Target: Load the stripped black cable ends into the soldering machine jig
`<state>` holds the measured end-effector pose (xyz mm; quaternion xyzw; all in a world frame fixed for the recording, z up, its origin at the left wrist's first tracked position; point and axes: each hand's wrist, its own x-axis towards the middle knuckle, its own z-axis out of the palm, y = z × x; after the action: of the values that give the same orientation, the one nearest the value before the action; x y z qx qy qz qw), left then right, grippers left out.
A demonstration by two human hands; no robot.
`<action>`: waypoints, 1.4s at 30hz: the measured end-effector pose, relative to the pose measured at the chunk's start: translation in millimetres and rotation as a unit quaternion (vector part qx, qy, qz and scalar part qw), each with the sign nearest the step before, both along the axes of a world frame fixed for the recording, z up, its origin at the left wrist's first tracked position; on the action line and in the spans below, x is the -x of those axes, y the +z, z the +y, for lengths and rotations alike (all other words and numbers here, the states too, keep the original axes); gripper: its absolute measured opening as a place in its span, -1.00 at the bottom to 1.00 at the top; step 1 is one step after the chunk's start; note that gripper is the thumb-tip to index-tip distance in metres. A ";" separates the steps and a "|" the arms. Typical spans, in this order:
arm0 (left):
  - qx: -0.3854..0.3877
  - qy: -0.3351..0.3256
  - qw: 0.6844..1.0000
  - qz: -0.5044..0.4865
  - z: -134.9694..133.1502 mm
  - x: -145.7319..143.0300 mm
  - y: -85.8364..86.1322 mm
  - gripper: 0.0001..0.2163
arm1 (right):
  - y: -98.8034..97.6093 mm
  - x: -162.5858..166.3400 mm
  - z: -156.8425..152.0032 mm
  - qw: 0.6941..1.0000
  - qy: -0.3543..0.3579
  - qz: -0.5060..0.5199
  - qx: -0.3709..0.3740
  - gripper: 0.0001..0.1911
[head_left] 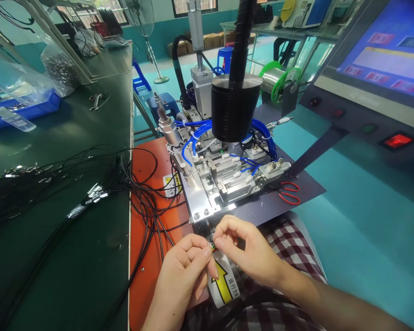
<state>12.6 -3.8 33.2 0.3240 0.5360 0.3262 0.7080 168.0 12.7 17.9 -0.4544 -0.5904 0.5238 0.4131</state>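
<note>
My left hand and my right hand meet at the near edge of a small metal machine. Both pinch the stripped end of a thin black cable, where tiny coloured wire tips show between the fingertips. The cable runs left to a tangle of black cables on an orange plate. A yellow arrow label lies just under my fingers. My lap in checked cloth is below.
A black cylinder hangs over the machine, with blue air tubes around it. Red scissors lie on the dark plate at right. A green bench at left carries cable bundles with metal plugs, a blue tray. A control screen stands at right.
</note>
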 end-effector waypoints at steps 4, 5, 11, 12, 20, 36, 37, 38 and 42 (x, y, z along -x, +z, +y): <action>-0.002 -0.003 1.000 0.008 -0.8 0.7 0.2 -0.75 | -0.5 0.3 -0.6 0.997 0.003 -0.043 -0.058 -0.93; -0.002 -0.006 1.000 0.009 -0.9 0.9 0.0 -0.75 | -0.7 -0.1 -0.9 0.996 0.006 -0.051 -0.072 -0.93; -0.012 -0.010 1.000 0.013 -0.8 1.3 -1.2 -0.77 | 0.3 -2.1 -1.6 0.991 0.017 -0.077 -0.105 -0.94; -0.013 -0.010 1.000 0.013 -0.8 1.3 -1.2 -0.78 | 0.6 -2.3 -1.5 0.991 0.018 -0.077 -0.106 -0.94; -0.011 -0.012 1.000 0.009 -1.8 1.3 -1.2 -0.79 | -0.3 -2.8 -1.6 0.989 0.026 -0.077 -0.125 -0.94; -0.004 0.027 0.999 -0.028 -6.0 3.7 -5.1 -0.82 | -10.4 1.5 -12.1 0.970 -0.019 -0.088 -0.224 -0.88; -0.003 0.024 0.999 -0.022 -6.1 3.9 -5.3 -0.81 | -10.6 1.7 -12.9 0.971 -0.021 -0.088 -0.221 -0.89; -0.002 0.022 1.000 -0.016 -6.0 4.1 -5.7 -0.79 | -11.1 1.6 -13.5 0.968 -0.024 -0.095 -0.232 -0.89; -0.007 0.026 1.000 0.000 -4.7 3.7 -6.8 -0.76 | -14.5 0.1 -13.5 0.938 -0.042 -0.143 -0.314 -0.92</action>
<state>8.9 -8.4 26.4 0.3148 0.5421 0.3485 0.6968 167.9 -0.8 3.4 -0.3962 -0.7582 0.2232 0.4673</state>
